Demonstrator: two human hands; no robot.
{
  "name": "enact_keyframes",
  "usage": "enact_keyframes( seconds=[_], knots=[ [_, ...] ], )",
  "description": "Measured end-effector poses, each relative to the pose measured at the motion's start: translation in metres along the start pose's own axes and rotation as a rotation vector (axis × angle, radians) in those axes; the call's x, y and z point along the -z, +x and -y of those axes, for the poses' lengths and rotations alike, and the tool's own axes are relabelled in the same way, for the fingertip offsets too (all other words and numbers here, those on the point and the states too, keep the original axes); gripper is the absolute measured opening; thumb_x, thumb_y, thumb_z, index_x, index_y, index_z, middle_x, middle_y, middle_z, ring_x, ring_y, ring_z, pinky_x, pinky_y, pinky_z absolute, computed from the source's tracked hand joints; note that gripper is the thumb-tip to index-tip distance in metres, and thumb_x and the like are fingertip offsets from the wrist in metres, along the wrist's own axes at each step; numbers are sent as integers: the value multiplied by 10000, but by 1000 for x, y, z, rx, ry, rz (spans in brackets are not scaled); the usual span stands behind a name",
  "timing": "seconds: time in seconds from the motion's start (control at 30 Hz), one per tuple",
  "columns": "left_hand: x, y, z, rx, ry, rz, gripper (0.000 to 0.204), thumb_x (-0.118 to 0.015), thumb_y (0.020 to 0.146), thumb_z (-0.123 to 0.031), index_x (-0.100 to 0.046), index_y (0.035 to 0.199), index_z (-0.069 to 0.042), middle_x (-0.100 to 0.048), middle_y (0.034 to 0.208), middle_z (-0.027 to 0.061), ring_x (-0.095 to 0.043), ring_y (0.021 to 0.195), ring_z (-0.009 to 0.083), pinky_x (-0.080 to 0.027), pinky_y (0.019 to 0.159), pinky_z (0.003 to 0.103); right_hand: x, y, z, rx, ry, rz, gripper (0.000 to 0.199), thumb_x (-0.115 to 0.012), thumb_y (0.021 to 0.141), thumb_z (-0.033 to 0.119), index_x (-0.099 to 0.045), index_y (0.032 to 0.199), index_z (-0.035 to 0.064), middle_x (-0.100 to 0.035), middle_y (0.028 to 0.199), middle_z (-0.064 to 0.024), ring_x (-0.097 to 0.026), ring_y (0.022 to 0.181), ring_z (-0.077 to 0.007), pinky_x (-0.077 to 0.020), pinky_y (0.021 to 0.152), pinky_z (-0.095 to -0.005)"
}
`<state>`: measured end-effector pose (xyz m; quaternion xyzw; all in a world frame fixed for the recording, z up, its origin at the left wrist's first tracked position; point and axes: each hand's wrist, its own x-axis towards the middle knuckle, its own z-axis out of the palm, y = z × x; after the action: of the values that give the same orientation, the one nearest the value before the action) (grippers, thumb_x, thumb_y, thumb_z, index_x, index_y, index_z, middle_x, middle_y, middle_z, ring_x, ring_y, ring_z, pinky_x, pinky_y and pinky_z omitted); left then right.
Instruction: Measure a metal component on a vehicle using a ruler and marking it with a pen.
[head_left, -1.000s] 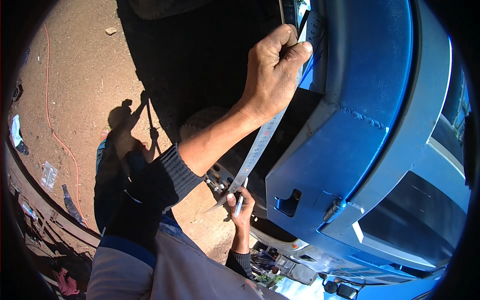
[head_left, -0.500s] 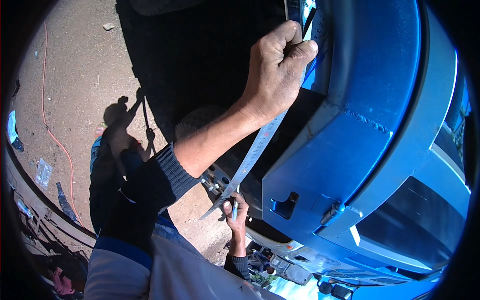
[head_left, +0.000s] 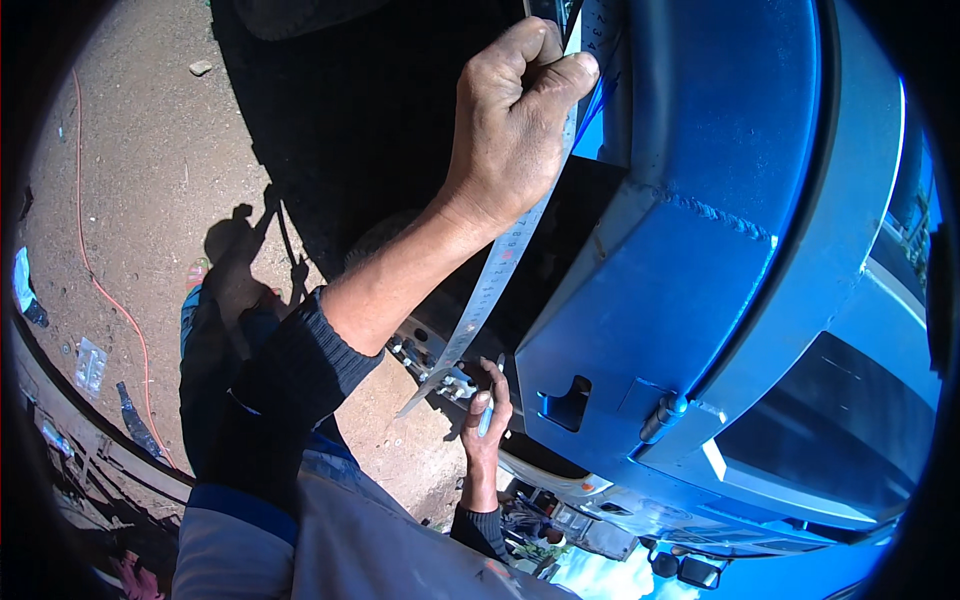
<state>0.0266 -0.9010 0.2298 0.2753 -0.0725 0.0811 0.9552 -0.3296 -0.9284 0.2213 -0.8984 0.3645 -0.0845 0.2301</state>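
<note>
A long steel ruler [head_left: 490,283] slants beside a blue-painted metal body panel [head_left: 640,290]. My left hand [head_left: 515,125] is closed round its upper part, thumb toward the panel. The ruler's lower end hangs free over the ground. Lower down, my right hand [head_left: 486,425] pinches a slim pen [head_left: 486,417], pale blue and white, between thumb and fingers. That hand is close to the panel's lower corner, a small gap away from the ruler. Part of the ruler is hidden behind my left fist.
The panel has a rectangular cutout [head_left: 568,404], a hinge [head_left: 663,418] and a rough weld seam [head_left: 715,214]. An orange cable [head_left: 122,308] runs over dirt ground, near a dark plastic bottle [head_left: 136,420]. A dark wheel [head_left: 300,15] shows at the top.
My left hand and the ruler's upper part have shifted left and up in the picture. My right hand with the pen has moved right, away from the ruler.
</note>
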Motion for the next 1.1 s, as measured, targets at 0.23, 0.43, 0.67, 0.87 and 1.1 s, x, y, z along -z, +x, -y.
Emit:
enact_keyframes(
  seconds=[0.23, 0.43, 0.67, 0.87, 1.1],
  knots=[
    [-2, 1, 0, 4, 11, -14, 357, -666, 960, -199, -511, 652, -108, -390, 652, -54, -384, 662, 42, -355, 690, 241, 31, 20, 67, 332, 1, -171, 869, -278, 997, 693, -682, 1044, -74, -700, 760, -190, -687, 648, -260, -554, 666, -333],
    [-3, 0, -1, 34, 34, -19, 363, -662, 960, -203, -498, 651, -108, -388, 650, -41, -409, 672, 53, -383, 731, 251, 33, 74, 152, 669, 311, -368, 427, -561, 964, 374, -510, 996, -49, -637, 705, -247, -668, 630, -304, -600, 636, -486],
    [2, 1, -2, 34, 53, -14, 328, -664, 957, -208, -530, 678, -100, -446, 670, -21, -473, 694, 67, -436, 735, 265, 24, 145, 238, 912, -44, -404, 261, -643, 912, 125, -664, 1033, -105, -716, 878, -230, -739, 791, -305, -592, 752, -377],
    [3, 1, -6, 93, -12, -7, 302, -643, 976, -165, -527, 716, -64, -480, 723, 14, -535, 743, 69, -488, 740, 237, 10, 173, 264, 933, -192, -404, 187, -688, 905, 84, -708, 1027, -57, -739, 924, -188, -742, 824, -255, -578, 773, -318],
    [1, 0, -3, 90, -120, 15, 283, -611, 995, -110, -513, 739, -39, -485, 794, 21, -550, 776, 51, -507, 759, 200, 4, 184, 271, 979, -214, -431, 172, -699, 904, 80, -720, 1018, -46, -748, 910, -165, -742, 832, -231, -581, 774, -316]
  ],
)
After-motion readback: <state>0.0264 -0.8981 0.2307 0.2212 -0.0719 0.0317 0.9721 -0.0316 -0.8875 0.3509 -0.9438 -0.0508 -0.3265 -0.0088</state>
